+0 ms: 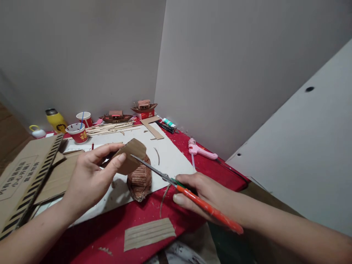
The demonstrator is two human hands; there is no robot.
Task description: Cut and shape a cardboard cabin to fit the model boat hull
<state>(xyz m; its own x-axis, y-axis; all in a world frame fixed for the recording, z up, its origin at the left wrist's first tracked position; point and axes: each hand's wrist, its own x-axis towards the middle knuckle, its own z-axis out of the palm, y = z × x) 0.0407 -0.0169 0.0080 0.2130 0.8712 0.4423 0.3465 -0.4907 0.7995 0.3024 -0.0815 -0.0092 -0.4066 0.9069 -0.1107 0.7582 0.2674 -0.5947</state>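
Note:
Between the thumb and fingers of my left hand (92, 176) is a small piece of cardboard (134, 152), tilted up above the work surface. My right hand (200, 194) grips a pair of scissors (203, 205) with orange-red handles. The scissor blades point left, and their tips meet the face or edge of the cardboard; I cannot tell whether they are cutting in. Under the cardboard lies a brown model boat hull (140, 181), partly hidden by it. A ridged cardboard strip (150, 233) lies near the front edge.
A pink glue gun (202, 150) rests at the right on the red tablecloth (217, 179). Two finished model boats, one of them (117, 116) at the back, stand by wooden sticks (110, 129). Paper cups (77, 132), a yellow bottle (56, 121) and a large cardboard box piece (24, 176) are left.

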